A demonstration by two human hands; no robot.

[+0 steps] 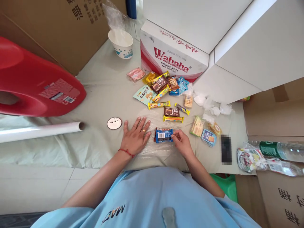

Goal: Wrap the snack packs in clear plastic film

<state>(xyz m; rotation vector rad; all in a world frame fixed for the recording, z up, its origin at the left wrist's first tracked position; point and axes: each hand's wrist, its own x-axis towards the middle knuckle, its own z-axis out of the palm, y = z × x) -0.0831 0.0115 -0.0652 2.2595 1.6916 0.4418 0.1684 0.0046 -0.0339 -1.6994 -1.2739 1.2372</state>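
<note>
My left hand [136,137] lies flat on a clear plastic sheet [152,151], its fingers spread. A blue snack packet [163,135] with a barcode is pinched at its right end by my right hand [182,142]. Under that packet shows the edge of a brown wrapped snack [158,129]. Just beyond are a brown cocoa packet [171,111] and a yellow snack bar [174,119]. To the left of my left hand lies a round white badge [114,123] with its pin side up.
Farther back, several wrapped snacks [161,84] lie heaped before a Wahaha carton [173,52]. A paper bowl [121,44] stands behind. At left are a red jug [38,79] and a plastic film roll [42,131]; at right, plastic bottles [280,150] and more packets [197,126].
</note>
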